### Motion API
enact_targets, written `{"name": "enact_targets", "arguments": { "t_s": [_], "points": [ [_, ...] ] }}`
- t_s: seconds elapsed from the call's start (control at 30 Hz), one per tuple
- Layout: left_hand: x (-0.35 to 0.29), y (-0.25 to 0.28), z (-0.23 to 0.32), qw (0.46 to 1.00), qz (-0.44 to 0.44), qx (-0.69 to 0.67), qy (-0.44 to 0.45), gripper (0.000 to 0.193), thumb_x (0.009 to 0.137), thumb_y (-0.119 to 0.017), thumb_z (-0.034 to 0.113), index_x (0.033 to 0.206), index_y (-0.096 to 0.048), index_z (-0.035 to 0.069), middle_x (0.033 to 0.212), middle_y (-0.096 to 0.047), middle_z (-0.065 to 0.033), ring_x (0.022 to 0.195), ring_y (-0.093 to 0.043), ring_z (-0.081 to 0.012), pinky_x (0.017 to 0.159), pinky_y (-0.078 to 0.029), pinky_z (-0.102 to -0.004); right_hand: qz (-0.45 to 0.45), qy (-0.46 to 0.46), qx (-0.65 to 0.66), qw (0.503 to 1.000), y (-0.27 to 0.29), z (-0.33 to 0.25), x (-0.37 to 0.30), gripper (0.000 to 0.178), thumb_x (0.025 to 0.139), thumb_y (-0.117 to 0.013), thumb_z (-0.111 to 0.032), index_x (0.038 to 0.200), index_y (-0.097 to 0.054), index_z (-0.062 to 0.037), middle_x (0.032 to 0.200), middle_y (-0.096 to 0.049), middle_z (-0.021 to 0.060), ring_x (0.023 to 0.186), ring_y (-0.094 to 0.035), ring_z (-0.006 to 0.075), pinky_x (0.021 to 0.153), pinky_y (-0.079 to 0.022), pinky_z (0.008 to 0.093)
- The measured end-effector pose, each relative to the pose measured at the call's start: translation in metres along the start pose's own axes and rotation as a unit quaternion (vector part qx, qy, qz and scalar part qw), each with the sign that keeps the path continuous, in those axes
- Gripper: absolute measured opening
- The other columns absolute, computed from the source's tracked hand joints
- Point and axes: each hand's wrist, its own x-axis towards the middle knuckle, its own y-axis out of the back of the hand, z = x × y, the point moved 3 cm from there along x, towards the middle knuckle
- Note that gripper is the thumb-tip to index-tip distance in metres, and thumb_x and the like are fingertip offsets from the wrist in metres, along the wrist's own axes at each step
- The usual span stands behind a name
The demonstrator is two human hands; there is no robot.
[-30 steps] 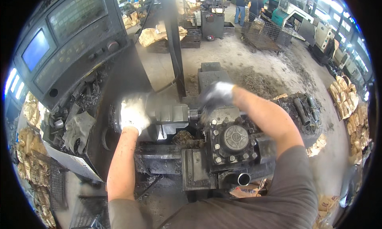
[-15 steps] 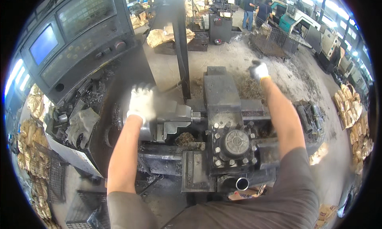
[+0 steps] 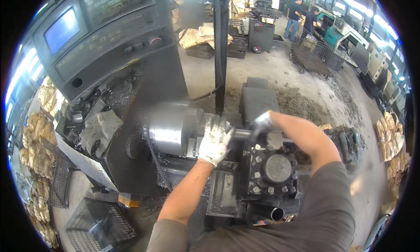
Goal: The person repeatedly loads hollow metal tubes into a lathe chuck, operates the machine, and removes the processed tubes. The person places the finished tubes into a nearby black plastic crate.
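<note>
My left hand (image 3: 215, 140), in a white work glove, curls over a short metal cylinder (image 3: 242, 133) in front of the lathe chuck (image 3: 170, 128). The glove hides the cylinder's left end, so how it meets the chuck jaws cannot be seen. At the cylinder's other end is my right hand (image 3: 262, 124), in a dark-and-white glove. Motion smears its fingers, and I cannot tell whether they grip the metal. Just below sits the dark tool turret (image 3: 276, 169), a bolted block with a round cap.
On the left stands the control panel (image 3: 63, 31) with a lit screen. Metal scraps fill a tray (image 3: 89, 164) below it. A dark crate (image 3: 100, 225) sits at lower left. Behind the lathe rises a post (image 3: 220, 50). Two people (image 3: 294, 16) stand near a wire cart (image 3: 313, 55).
My left hand has moved right, from above the chuck to the metal cylinder. My right hand has come down and inward to the cylinder's right end. The chuck jaws' position has changed.
</note>
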Motion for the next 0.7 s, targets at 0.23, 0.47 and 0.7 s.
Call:
{"name": "enact_targets", "arguments": {
  "t_s": [0.23,0.47,0.7],
  "points": [
    [-0.008,-0.004,-0.008,1.000,-0.009,0.002,0.011,0.076,0.072,-0.087,0.038,0.139,-0.060,0.018,0.154,-0.045,-0.0220,0.147,-0.038,-0.0457,0.128,-0.019,-0.0670,0.032,-0.055,-0.017,0.998,-0.008,-0.065,-0.018,0.054,0.082,-0.084,-0.045,0.108,-0.076,0.0019,0.106,-0.078,0.0152,0.091,-0.072,0.0266,0.081,-0.059,0.0441],
    [-0.011,-0.015,-0.017,0.995,0.081,0.022,-0.055,0.085,0.074,-0.090,0.040,0.148,-0.055,0.017,0.161,-0.045,-0.0209,0.157,-0.029,-0.0439,0.130,-0.013,-0.0653,0.361,-0.186,0.092,0.909,-0.046,0.022,-0.202,0.049,0.081,-0.088,-0.022,0.118,-0.070,0.0055,0.090,-0.075,0.0163,0.081,-0.071,0.0210,0.070,-0.057,0.0385],
    [-0.001,-0.004,-0.001,0.994,0.060,0.085,-0.031,0.080,0.080,-0.083,0.049,0.148,-0.054,0.017,0.158,-0.048,-0.0149,0.152,-0.036,-0.0385,0.131,-0.015,-0.0610,0.572,-0.420,0.390,0.587,-0.454,0.114,-0.348,0.046,0.082,-0.085,-0.023,0.116,-0.070,0.0043,0.084,-0.074,0.0101,0.073,-0.069,0.0223,0.069,-0.058,0.0392]
  ]
}}
